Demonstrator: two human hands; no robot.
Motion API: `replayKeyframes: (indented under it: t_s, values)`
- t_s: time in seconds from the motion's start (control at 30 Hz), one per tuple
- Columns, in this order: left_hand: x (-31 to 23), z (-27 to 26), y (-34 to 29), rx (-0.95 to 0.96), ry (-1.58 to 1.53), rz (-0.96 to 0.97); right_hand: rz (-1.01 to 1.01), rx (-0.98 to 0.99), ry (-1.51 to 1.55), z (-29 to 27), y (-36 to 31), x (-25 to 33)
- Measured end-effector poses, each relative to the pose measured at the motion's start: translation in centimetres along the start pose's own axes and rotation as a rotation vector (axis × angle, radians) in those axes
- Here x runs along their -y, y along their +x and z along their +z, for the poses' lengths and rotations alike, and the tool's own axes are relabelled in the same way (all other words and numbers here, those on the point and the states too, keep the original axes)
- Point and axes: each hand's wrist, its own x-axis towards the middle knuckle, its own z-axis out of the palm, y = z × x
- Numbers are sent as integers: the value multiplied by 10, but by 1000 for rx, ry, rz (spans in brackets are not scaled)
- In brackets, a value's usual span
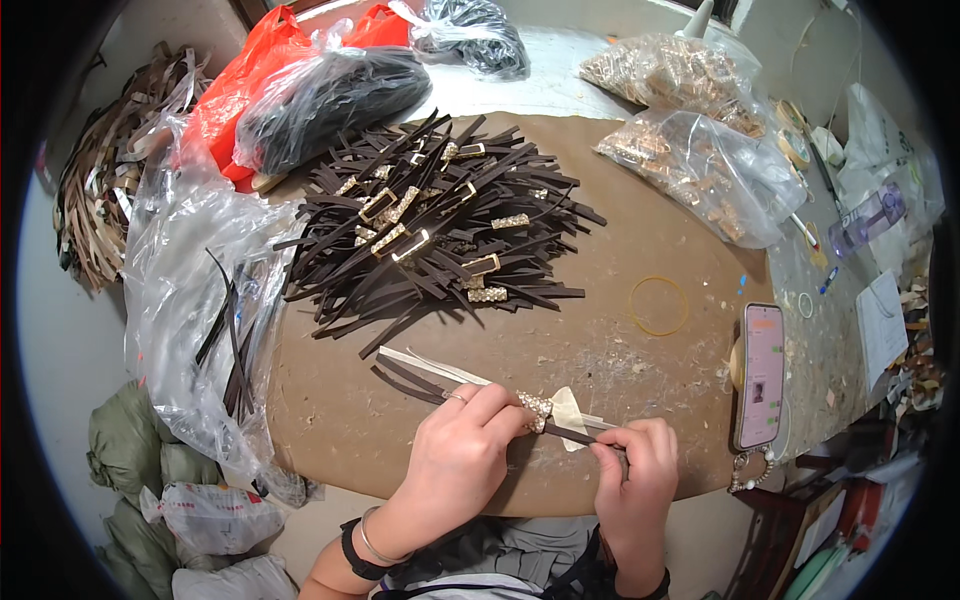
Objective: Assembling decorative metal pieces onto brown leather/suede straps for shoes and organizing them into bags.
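Observation:
Near the front edge of the brown work surface, my left hand (pixel 462 448) is closed on a dark brown strap (pixel 408 380) with a glittery gold band (pixel 537 408) around it. Pale strips (pixel 432 365) run alongside the strap and stick out to the left of the fingers. My right hand (pixel 640 468) pinches the strap's right end between thumb and forefinger. A cream, roughly triangular piece (pixel 568 415) lies by the band, between both hands. Beyond them is a big heap of dark brown straps (pixel 340 250), many carrying gold buckles (pixel 487 265) or glittery bands.
A yellow rubber band (pixel 659 306) lies right of the heap. At the right edge stands a phone (pixel 760 375) with its screen lit. Clear bags of gold-coloured pieces (pixel 700 175) sit far right. Plastic bags (pixel 330 110) with dark contents lie far left.

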Motion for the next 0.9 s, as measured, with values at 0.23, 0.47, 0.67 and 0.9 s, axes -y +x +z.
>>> replayKeyframes:
  t_s: [0.23,0.47,0.67,0.9]
  values:
    - [0,1,-1,4,-8,-7,-117,-31,-78,5,-2,-2]
    - [-2,3,-1,-10,-1,-27,-100,-29,-46,1,-15,-14]
    - [-1,3,0,-13,-9,-33,-47,-70,55,-1,-25,-23]
    - [-3,3,0,-6,-5,-20,-30,-159,113,-2,-25,-23]
